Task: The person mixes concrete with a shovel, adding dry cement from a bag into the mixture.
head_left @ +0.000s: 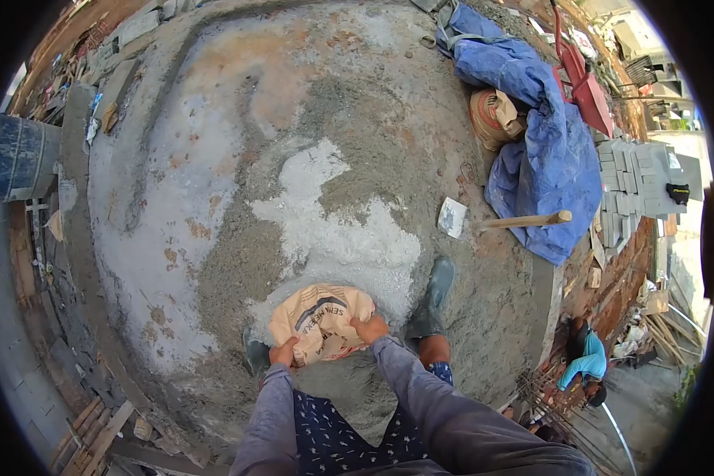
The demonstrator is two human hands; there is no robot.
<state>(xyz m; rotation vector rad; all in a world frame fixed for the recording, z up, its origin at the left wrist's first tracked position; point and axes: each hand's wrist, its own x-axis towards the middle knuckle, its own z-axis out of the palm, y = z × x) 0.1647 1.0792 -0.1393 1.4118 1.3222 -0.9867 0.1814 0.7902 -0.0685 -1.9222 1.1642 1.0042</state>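
Paper sack: the brown printed sack is at the near centre, between your two hands, over the near edge of the pale powder. Folds break up its lettering, and you cannot tell how much is inside.
Hidden fingers: the sack covers most of your fingertips, so their exact placement beneath it cannot be told.
Left hand: your left hand grasps the sack's near left corner, fingers curled in; the forearm reaches almost straight out from the near edge.
Right hand: your right hand clenches the sack's right side, knuckles up; the forearm slants in from the near right.
Boots: the left boot is largely hidden beside the sack and your sleeve; the right boot shows more fully, right of the sack.
Blue tarp: the tarp lies bunched at the far right, partly covering a second sack.
Wooden handle: the handle points right over the tarp's near part; whether it joins the flat pale piece at its left is unclear.
Rim of view: the blue drum at far left sits in the curved edge; a crouched person at near right is small and partly obscured.
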